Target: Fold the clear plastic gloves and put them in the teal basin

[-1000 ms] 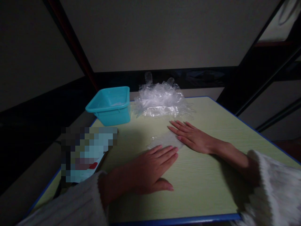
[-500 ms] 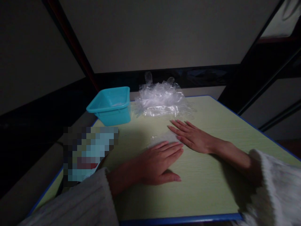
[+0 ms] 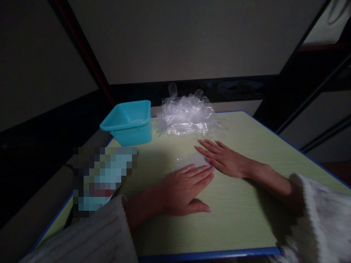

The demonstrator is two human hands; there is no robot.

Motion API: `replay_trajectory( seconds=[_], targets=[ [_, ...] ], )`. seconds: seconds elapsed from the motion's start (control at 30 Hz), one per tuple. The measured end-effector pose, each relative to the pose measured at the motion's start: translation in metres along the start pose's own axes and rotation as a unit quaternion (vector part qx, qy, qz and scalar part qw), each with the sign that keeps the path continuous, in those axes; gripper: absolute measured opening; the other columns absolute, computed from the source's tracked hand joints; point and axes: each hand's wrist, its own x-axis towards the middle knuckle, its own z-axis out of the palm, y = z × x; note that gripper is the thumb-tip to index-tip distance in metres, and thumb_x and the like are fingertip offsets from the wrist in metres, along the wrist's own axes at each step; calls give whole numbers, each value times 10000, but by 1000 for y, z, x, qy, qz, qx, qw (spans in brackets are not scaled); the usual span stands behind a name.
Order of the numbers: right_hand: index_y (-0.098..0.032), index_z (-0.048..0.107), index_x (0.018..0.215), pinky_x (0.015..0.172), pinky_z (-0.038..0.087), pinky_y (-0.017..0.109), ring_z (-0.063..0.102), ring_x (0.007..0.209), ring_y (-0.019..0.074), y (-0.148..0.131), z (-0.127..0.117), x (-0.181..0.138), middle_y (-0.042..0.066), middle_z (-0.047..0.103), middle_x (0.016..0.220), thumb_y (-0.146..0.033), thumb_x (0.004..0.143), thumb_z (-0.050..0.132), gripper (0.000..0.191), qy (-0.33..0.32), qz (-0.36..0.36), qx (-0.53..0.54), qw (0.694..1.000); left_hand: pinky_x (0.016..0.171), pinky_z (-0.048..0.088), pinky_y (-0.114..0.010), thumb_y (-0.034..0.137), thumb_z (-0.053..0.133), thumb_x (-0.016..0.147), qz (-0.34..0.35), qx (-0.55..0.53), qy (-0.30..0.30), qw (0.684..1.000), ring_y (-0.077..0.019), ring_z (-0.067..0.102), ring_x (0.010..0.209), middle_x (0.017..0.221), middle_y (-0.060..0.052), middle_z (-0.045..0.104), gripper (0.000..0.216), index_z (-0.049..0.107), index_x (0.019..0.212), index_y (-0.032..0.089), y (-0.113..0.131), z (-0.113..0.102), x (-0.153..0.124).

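Note:
A clear thin plastic glove (image 3: 189,160) lies flat on the pale green table (image 3: 241,219), mostly covered by both palms. My left hand (image 3: 183,190) rests flat on its near part, fingers stretched out and pointing right and away. My right hand (image 3: 225,159) lies flat on its far right part, fingers extended toward the left. Both wrists come out of white knitted sleeves.
A pile of clear plastic gloves (image 3: 188,115) sits at the table's far edge. A turquoise plastic tub (image 3: 127,122) stands at the far left corner. A blurred flat packet (image 3: 102,177) lies at the left edge. The table has a blue rim; dark frame bars rise behind.
My left hand has slid forward and to the right over the flat glove, ending closer to my right hand. The right hand has stayed in place.

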Motion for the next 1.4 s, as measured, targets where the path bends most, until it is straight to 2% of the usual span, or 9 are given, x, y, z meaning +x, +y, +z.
replay_trajectory(
  seconds=[0.23,0.47,0.8,0.97,1.13,1.2,1.3,1.4],
  targets=[
    [-186,191,1422,1067,161,527,92,1353,256,-3,-3,1,100,108,1495,-383,959,164,504,-19,8,-5,1000,1116,113,-388,492,425,870,1,-6,-3,1000,-223,172,1366,1460,-161,240,682,286,1364,42,0,0,0],
    [-209,178,1426,1067,160,529,80,1354,246,-3,-3,0,93,116,1495,-389,960,162,500,-18,10,-5,1000,1113,134,-403,498,443,860,-5,-16,-5,1000,-234,170,1365,1458,-172,235,692,293,1361,45,3,-3,-2],
    [-243,197,1422,1064,189,528,123,1350,258,-3,-3,0,51,141,1494,-405,955,178,494,0,11,-5,1000,1113,133,-391,554,402,855,-8,-14,13,1000,-247,165,1365,1461,-173,230,716,277,1373,75,7,-1,-16],
    [-210,205,1421,1066,177,526,112,1351,259,-5,-4,0,79,135,1492,-413,954,154,512,-15,11,-9,1000,1114,134,-397,569,393,852,-9,-24,7,1000,-248,161,1365,1464,-171,218,727,278,1376,78,9,-2,-21],
    [-236,219,1414,1064,177,535,133,1351,260,-3,0,0,59,152,1495,-405,953,166,493,6,11,-6,1000,1106,168,-420,513,417,867,-20,-31,40,999,-241,240,1345,1438,-155,308,634,337,1347,108,10,-4,-20],
    [-236,215,1414,1064,171,541,139,1351,262,-3,1,0,62,159,1495,-409,951,164,497,8,10,0,1000,1101,177,-452,459,416,880,-48,-16,67,996,-254,253,1339,1424,-169,334,581,361,1325,89,8,-3,-18],
    [-226,221,1410,1058,193,548,186,1347,264,-5,-1,1,77,211,1485,-434,943,182,512,15,20,31,999,1080,218,-493,354,400,893,-130,14,120,984,-262,271,1329,1411,-182,352,490,385,1298,79,1,-1,-16],
    [-178,398,1307,1014,328,488,381,1262,263,-8,-8,3,121,417,1379,-431,931,250,477,79,63,83,991,1051,290,-485,264,413,874,-193,24,159,968,-264,341,1290,1371,-185,411,419,436,1249,79,-6,2,-15]
  ],
)
